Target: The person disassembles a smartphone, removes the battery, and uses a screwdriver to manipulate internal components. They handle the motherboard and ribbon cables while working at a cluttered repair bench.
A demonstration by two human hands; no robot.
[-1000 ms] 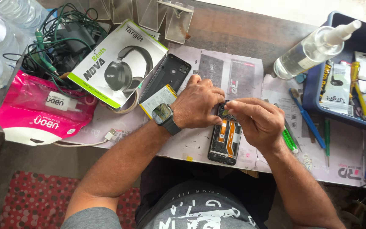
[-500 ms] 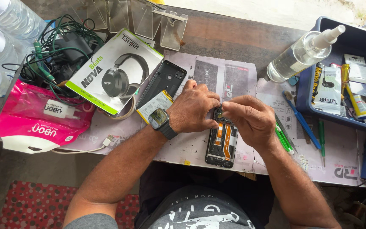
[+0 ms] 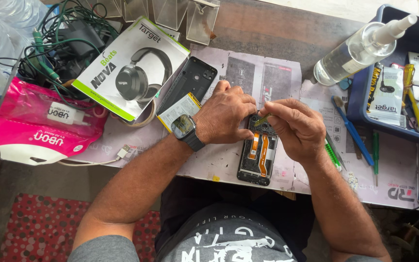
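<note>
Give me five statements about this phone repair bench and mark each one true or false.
1. The opened phone lies face down with orange ribbon cables showing. True.
2. The right hand holds a hammer. False: it pinches a thin tool at the phone's top end.
3. The left hand rests at the phone's upper left edge. True.
4. The clear spray bottle stands upright. False: it lies on its side, leaning on the blue tray.
5. The wristwatch is on the right wrist. False: it is on the left.
</note>
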